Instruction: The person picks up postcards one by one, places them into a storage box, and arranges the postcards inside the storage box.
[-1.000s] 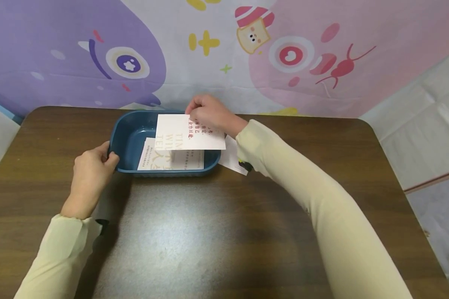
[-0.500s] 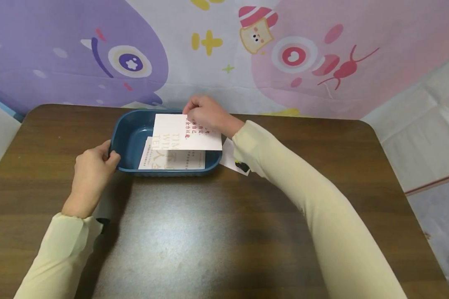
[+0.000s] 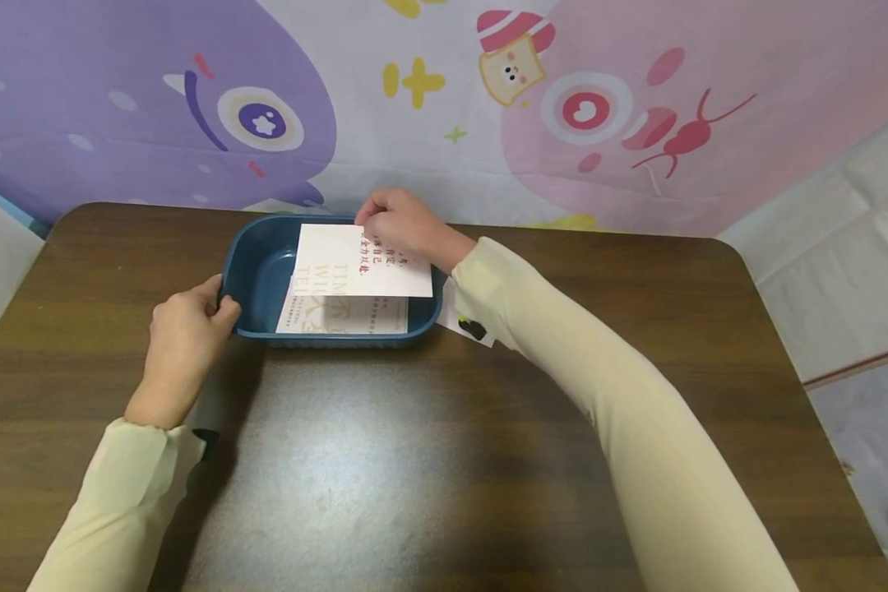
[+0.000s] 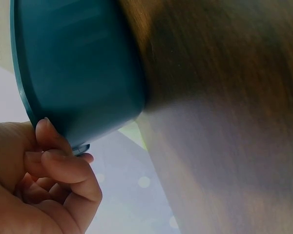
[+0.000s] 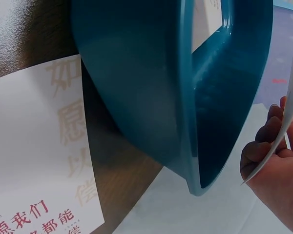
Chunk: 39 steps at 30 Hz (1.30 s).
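Note:
In the head view a deep blue dish (image 3: 259, 300) stands near the table's back edge. My left hand (image 3: 181, 345) grips its left end, thumb and fingers pinching the rim, as the left wrist view also shows. Over the dish's right half, my right hand (image 3: 407, 224) pinches the top edge of a white card (image 3: 330, 251) with red and pale gold lettering. Beneath it, another printed card (image 3: 348, 322) lies inside the dish, partly hidden. A third card (image 5: 34, 136) rests on the table beside the dish in the right wrist view, mostly covered by my sleeve in the head view.
The dark wooden table (image 3: 533, 460) reaches toward me in front of the dish. Behind it hangs a cartoon-printed cloth (image 3: 414, 156), close to the table's back edge. A pale panel (image 3: 836, 222) stands on the right.
My right hand has carried the pinched card slightly left over the dish. My left hand keeps its grip on the rim, and the view has shifted a little.

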Each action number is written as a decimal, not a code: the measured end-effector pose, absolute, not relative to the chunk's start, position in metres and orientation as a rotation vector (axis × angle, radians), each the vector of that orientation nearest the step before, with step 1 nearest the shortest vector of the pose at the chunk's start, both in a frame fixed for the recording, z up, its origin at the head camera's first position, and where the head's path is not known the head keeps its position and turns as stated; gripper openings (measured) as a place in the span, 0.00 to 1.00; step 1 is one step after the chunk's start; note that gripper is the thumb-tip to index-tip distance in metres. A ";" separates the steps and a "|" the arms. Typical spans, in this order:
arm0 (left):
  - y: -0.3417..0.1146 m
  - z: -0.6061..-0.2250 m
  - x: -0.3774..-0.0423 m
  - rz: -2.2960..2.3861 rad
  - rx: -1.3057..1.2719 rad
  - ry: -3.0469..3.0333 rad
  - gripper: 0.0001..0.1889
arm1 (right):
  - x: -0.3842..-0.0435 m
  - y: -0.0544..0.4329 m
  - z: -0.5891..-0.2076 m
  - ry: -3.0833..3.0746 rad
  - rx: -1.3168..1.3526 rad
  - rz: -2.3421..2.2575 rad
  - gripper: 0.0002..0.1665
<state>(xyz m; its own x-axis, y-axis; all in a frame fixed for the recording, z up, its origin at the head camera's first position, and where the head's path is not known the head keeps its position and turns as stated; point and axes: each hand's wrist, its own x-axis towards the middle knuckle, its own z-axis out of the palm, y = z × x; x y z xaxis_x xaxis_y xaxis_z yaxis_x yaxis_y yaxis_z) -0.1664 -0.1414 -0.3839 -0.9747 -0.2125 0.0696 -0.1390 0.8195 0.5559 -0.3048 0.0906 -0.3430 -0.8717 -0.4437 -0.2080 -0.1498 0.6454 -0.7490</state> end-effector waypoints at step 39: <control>-0.141 -0.387 -0.170 -0.879 0.282 -2.864 0.23 | -0.304 0.072 -0.353 2.485 -0.468 -1.081 0.13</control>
<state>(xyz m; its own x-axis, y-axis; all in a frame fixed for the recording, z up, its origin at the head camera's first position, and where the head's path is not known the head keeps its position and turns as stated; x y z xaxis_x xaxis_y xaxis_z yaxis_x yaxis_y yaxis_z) -0.1704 -0.1407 -0.3866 -0.9737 -0.2164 0.0710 -0.1393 0.8126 0.5660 -0.3041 0.0722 -0.3528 -0.8687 -0.4458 -0.2158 -0.1461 0.6470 -0.7483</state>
